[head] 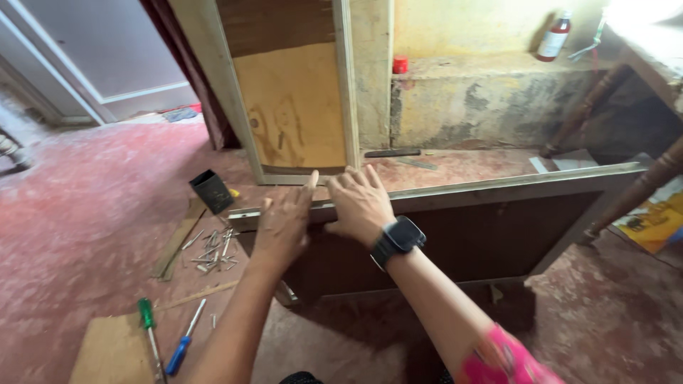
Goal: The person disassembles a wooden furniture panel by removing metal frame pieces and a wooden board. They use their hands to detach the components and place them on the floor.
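I press my left hand (283, 226) and right hand (361, 204) flat, fingers spread and grasping nothing, on the panel's (462, 235) top edge; screws (212, 250) lie nearby.

Screwdrivers (167, 338) and nails (212, 252) lie left of panel (484, 235).

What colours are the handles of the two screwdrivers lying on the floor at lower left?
One screwdriver has a green handle, the other a blue one; the head view shows both.

right wrist: black smartwatch (398, 240) | right sleeve (505, 359): pink, patterned
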